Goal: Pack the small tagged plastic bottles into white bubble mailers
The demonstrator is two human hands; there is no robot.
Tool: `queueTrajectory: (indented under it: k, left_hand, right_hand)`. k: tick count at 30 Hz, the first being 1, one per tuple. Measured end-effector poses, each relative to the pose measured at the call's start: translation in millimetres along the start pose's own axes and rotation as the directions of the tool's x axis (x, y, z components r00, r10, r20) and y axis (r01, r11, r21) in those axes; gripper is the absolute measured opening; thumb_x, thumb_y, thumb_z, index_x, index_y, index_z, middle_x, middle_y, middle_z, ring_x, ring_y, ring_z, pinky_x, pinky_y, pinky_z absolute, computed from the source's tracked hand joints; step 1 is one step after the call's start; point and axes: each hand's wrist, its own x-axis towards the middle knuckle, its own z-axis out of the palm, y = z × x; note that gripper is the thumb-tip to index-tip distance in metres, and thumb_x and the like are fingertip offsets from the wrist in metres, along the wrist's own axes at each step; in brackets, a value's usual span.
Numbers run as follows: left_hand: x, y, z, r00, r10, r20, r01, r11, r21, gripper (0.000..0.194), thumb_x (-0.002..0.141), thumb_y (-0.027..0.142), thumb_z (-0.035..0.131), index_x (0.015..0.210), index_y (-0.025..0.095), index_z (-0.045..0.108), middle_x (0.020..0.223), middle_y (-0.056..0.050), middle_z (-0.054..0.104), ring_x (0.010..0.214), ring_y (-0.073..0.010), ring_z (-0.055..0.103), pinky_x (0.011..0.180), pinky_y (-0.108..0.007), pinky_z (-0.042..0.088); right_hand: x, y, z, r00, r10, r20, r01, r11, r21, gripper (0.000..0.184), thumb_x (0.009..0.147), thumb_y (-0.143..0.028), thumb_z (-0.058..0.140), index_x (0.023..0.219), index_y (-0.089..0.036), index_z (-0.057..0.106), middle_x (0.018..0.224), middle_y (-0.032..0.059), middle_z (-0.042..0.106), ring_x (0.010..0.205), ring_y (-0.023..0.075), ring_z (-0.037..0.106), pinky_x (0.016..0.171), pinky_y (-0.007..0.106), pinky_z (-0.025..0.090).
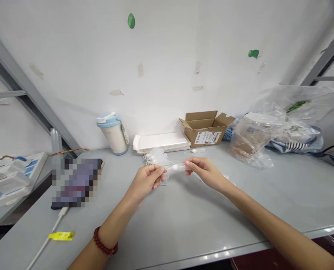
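Observation:
Between my two hands, a small clear plastic bottle [179, 167] with a white neck and a thin tip is held level above the grey table. My right hand [202, 170] pinches its clear body from the right. At the left end, my left hand [148, 180] has thumb and fingers closed around the thin tip; its very end is hidden by them. Just behind the left hand lies a heap of white translucent pieces with thin loops [156, 155]. Another small clear bottle [197, 150] lies farther back, near the cardboard box.
A stack of white flat boxes [164, 141] lies by the wall next to an open cardboard box [205, 131]. A tumbler [113, 135] stands left of them. Farther left is a blurred-out device [77, 182] with a white cable [47, 236]. Plastic bags [254, 138] sit at right.

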Motion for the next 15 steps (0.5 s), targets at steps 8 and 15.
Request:
queueTrajectory:
  k: [8, 15]
  left_hand:
    - [-0.2, -0.9, 0.1, 0.996, -0.045, 0.071, 0.053, 0.992, -0.117, 0.032, 0.079, 0.041, 0.056, 0.063, 0.014, 0.052, 0.061, 0.003, 0.045, 0.045, -0.0035, 0.028, 0.047, -0.022, 0.02]
    - [2.5, -3.5, -1.4, 0.995, -0.057, 0.079, 0.069, 0.984, -0.162, 0.03, 0.079, 0.041, 0.057, 0.068, 0.014, 0.053, 0.066, 0.002, 0.048, 0.046, -0.0036, 0.028, 0.045, -0.021, 0.019]
  right_hand:
    - [-1.0, -1.3, 1.5, 1.0, -0.002, 0.013, 0.002, 1.0, 0.003, 0.038, 0.086, -0.052, 0.045, 0.077, -0.018, 0.06, 0.068, -0.0012, 0.058, 0.051, 0.0081, 0.038, 0.049, 0.022, 0.029]
    - [-1.7, -3.7, 1.5, 1.0, 0.014, 0.003, -0.014, 1.0, 0.003, 0.037, 0.085, -0.052, 0.045, 0.079, -0.019, 0.06, 0.068, -0.0006, 0.059, 0.051, 0.0089, 0.039, 0.048, 0.023, 0.029]
